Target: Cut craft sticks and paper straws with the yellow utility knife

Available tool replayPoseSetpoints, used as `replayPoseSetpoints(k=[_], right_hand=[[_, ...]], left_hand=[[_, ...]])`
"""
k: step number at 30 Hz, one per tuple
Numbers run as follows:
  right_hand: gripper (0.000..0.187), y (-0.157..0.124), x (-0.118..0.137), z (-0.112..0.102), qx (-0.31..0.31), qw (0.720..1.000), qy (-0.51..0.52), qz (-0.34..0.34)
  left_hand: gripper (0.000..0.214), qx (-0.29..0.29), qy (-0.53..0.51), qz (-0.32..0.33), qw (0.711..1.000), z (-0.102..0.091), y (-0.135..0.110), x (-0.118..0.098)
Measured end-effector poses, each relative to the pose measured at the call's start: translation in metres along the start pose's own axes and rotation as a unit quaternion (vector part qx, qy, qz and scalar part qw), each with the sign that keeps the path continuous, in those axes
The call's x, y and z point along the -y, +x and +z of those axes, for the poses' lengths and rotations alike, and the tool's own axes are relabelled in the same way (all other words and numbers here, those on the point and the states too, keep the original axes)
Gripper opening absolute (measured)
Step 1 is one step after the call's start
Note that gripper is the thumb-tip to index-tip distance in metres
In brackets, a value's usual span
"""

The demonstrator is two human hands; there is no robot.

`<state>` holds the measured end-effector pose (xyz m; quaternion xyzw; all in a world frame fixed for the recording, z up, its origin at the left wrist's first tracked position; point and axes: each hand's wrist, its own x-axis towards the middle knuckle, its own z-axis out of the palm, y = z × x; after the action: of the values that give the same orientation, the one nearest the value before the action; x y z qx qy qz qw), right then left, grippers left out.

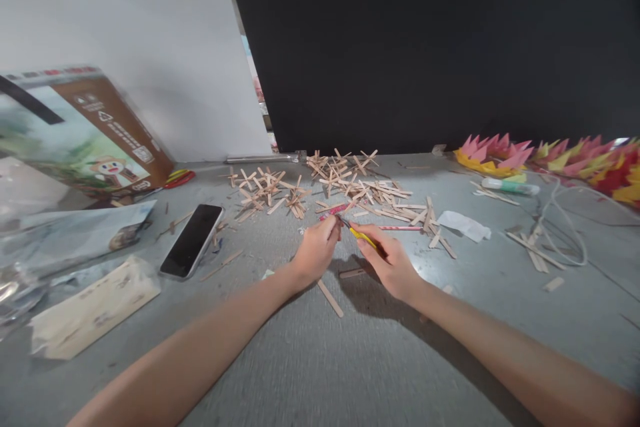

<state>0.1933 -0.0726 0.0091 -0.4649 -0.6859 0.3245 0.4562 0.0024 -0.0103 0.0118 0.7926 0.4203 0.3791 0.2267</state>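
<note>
My right hand (393,265) is wrapped around yellow-handled pliers (364,235). Their dark jaws point left and meet the fingertips of my left hand (318,250). That hand is closed in a pinch, and whatever sits between its fingers is too small and hidden to name. Below it a wooden craft stick (331,298) lies on the grey table, and a short stick (353,273) rests in the shadow under my right hand. Just beyond both hands spreads a pile of craft sticks (350,177), many crossed into star shapes. A pink-and-white pencil-like rod (400,228) lies beside the pliers.
To the left are a phone (193,240), a plastic-wrapped packet (95,307) and a printed paper bag (95,133). On the right lie a crumpled tissue (464,225), a glue stick (510,187), a white cable (583,240) and pink-yellow paper crowns (493,157). A black panel (425,47) stands behind.
</note>
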Motion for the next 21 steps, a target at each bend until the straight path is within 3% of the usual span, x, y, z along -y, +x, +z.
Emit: replayPoseSetpoints(k=[5,14,21], right_hand=[[0.042,-0.0021,-0.0017,-0.0003,-0.005,1.0,-0.008,0.002],[0.04,-0.0048,-0.0007,-0.0002,-0.009,1.0,-0.004,-0.015],[0.038,-0.006,0.0034,0.0015,-0.008,1.0,-0.015,-0.023]], left_hand=[[0.03,-0.015,0.005,0.006,1.0,0.0008,0.0003,0.0027],[0.027,-0.025,0.024,0.083,0.996,0.0036,-0.0007,0.0076],[0.03,-0.031,0.01,0.025,0.999,0.002,0.0009,0.0019]])
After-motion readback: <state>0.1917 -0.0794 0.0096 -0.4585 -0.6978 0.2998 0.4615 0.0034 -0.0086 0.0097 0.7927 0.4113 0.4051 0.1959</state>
